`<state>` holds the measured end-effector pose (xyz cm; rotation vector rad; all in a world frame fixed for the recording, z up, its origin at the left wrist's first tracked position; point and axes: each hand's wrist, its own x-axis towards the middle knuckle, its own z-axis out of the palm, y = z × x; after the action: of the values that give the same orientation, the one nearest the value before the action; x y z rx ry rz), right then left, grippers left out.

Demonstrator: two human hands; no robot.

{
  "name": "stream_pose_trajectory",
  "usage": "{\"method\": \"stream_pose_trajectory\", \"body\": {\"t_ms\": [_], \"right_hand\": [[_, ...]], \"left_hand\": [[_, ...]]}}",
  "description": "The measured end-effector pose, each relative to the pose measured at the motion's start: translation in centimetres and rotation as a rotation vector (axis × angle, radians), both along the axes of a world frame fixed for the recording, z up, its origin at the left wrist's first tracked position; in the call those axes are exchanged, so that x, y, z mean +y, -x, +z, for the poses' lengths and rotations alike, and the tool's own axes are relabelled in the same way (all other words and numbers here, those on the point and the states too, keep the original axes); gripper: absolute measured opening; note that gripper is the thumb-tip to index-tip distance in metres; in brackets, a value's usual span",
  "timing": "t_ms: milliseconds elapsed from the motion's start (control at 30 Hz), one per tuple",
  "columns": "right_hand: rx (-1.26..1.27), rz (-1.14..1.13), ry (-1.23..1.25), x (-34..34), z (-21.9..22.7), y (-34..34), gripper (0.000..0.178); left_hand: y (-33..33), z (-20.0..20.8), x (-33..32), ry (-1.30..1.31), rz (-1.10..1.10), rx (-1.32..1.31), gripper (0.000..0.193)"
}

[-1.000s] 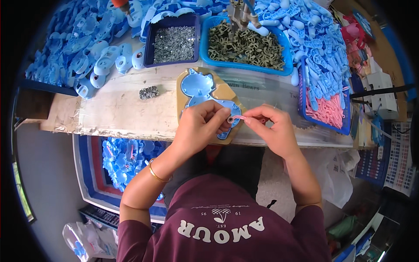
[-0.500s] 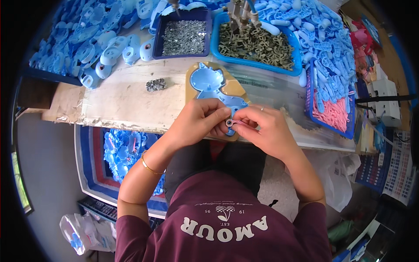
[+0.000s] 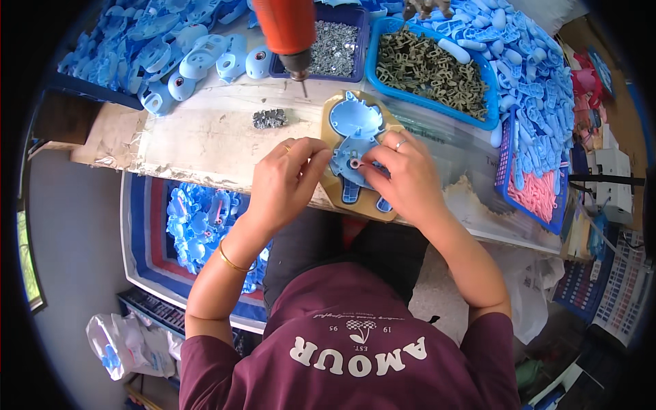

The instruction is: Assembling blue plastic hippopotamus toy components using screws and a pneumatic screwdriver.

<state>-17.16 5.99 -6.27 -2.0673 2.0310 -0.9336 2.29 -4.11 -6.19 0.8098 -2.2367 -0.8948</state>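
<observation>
A light blue hollow plastic figure shell [image 3: 355,117], with a round head and a body, lies open side up in a tan shaped holder [image 3: 333,188] at the table's front edge. Over the shell's body, my right hand [image 3: 404,174] pinches a small pink plastic piece [image 3: 356,164] with a ring-shaped end, the ring sitting at the shell's middle. Just left of the holder is my left hand [image 3: 287,174], its fingers curled and thumb against them; whatever lies between the tips, if anything, is too small to see. The shell's lower part is partly covered by my right hand.
An orange-red power screwdriver [image 3: 283,27] hangs bit down above the table. Behind stand a tray of small silver screws [image 3: 333,49] and a blue tray of metal clips [image 3: 434,72]. Right is a basket of pink pieces [image 3: 535,195]; blue shells [image 3: 198,58] pile up at left.
My hands have drawn apart from each other. My right hand has brought the pink piece over the shell's middle; my left moved away leftward. The screwdriver has come into view.
</observation>
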Motion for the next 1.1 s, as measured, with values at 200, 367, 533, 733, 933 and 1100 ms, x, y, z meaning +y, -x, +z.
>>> {"method": "stream_pose_trajectory", "body": {"t_ms": [200, 367, 533, 733, 933, 1100], "right_hand": [[0.057, 0.041, -0.046, -0.5, 0.2, 0.3, 0.013], [0.141, 0.104, -0.159, -1.3, 0.6, 0.9, 0.013], [0.073, 0.045, -0.055, 0.1, 0.4, 1.1, 0.011], [0.054, -0.080, -0.126, 2.8, 0.5, 1.9, 0.008], [0.089, -0.134, -0.056, 2.9, 0.1, 1.9, 0.006], [0.084, -0.143, -0.117, 2.8, 0.5, 1.8, 0.008]], "left_hand": [[0.5, -0.1, -0.5, 0.266, -0.156, 0.001, 0.012], [1.0, -1.0, -0.4, 0.450, -0.373, -0.109, 0.027], [0.8, -1.7, -0.1, 0.485, -0.407, -0.217, 0.041], [0.7, -2.1, 0.1, 0.471, -0.389, -0.205, 0.041], [1.0, -2.2, 0.3, 0.445, -0.390, -0.212, 0.040], [0.9, -1.9, 0.3, 0.459, -0.379, -0.221, 0.041]]}}
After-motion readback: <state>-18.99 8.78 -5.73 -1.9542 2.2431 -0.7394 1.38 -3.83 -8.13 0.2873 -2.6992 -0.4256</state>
